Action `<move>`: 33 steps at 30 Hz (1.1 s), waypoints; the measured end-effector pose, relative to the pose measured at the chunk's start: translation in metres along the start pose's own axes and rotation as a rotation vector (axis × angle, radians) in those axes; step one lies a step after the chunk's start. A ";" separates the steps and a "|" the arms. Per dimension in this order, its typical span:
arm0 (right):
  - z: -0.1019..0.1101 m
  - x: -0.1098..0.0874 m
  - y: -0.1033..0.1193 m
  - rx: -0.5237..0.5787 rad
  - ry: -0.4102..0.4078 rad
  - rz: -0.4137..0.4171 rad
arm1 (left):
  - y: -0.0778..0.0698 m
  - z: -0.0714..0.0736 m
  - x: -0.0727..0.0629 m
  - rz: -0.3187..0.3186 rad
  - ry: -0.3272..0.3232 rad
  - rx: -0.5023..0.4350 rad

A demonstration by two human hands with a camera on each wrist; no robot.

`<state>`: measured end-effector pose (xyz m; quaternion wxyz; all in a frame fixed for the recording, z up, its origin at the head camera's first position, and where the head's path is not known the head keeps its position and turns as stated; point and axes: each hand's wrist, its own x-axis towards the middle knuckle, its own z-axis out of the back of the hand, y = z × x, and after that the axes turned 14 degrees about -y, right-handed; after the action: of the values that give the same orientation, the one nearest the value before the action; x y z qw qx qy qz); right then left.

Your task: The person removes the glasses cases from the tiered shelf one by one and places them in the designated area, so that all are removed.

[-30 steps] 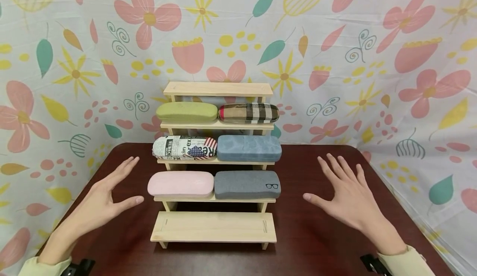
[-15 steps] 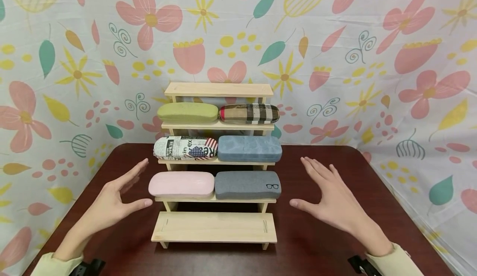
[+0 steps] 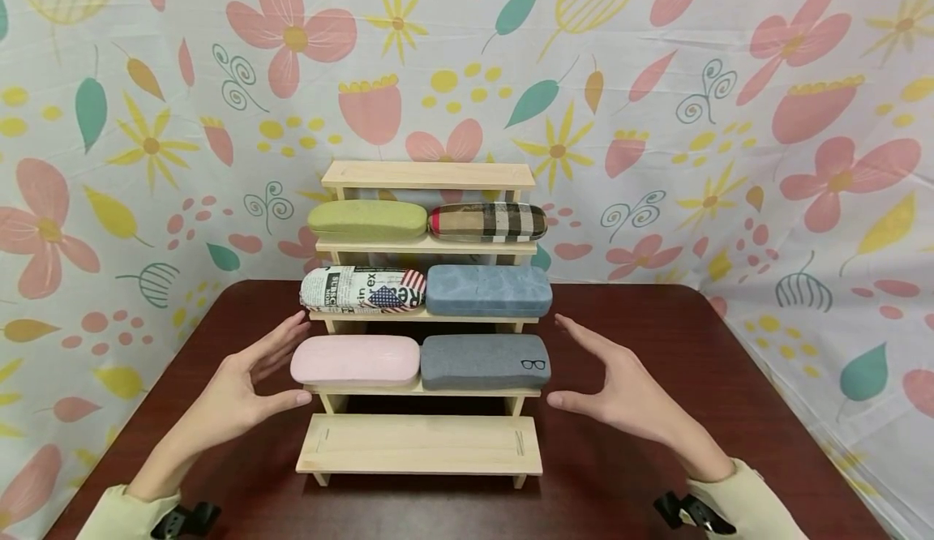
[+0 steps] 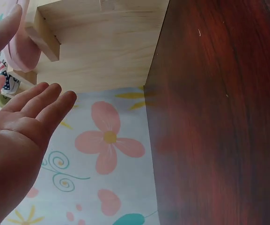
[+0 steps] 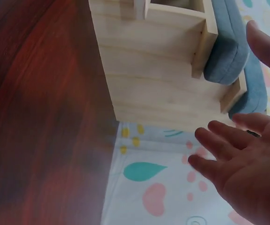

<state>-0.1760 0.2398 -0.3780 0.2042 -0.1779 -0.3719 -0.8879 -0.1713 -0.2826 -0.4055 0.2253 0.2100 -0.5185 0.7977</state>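
Note:
On a stepped wooden rack (image 3: 419,444), glasses cases lie in pairs. The third step down from the back holds a white newsprint case (image 3: 362,289) and a light blue case (image 3: 489,290); below them are a pink case (image 3: 355,360) and a grey case (image 3: 485,362) with a small glasses print. Higher up sit a green case (image 3: 367,219) and a plaid case (image 3: 487,222). My left hand (image 3: 237,398) is held just left of the pink case, fingers extended, thumb apart. My right hand (image 3: 631,390) mirrors it just right of the grey case. Neither hand holds anything.
The rack stands on a dark red-brown table (image 3: 606,475). Behind and around it hangs a floral cloth (image 3: 467,78). The rack's top step (image 3: 428,173) and lowest step carry nothing. Rack side panels show in the left wrist view (image 4: 102,42) and the right wrist view (image 5: 149,61).
Both hands have moved inward toward the rack, the left to the right and the right to the left. The cases and the rack have stayed in place.

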 end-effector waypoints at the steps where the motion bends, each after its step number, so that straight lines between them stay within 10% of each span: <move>1: -0.001 0.001 -0.001 0.007 0.000 -0.001 | 0.000 -0.001 0.000 0.000 0.001 0.001; 33: -0.020 0.015 -0.002 0.226 0.077 -0.046 | 0.002 -0.003 0.002 0.050 0.002 0.051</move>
<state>-0.1931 0.2234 -0.3855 0.2165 -0.1108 -0.4656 -0.8509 -0.1745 -0.2808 -0.4070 0.2004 0.2021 -0.5028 0.8162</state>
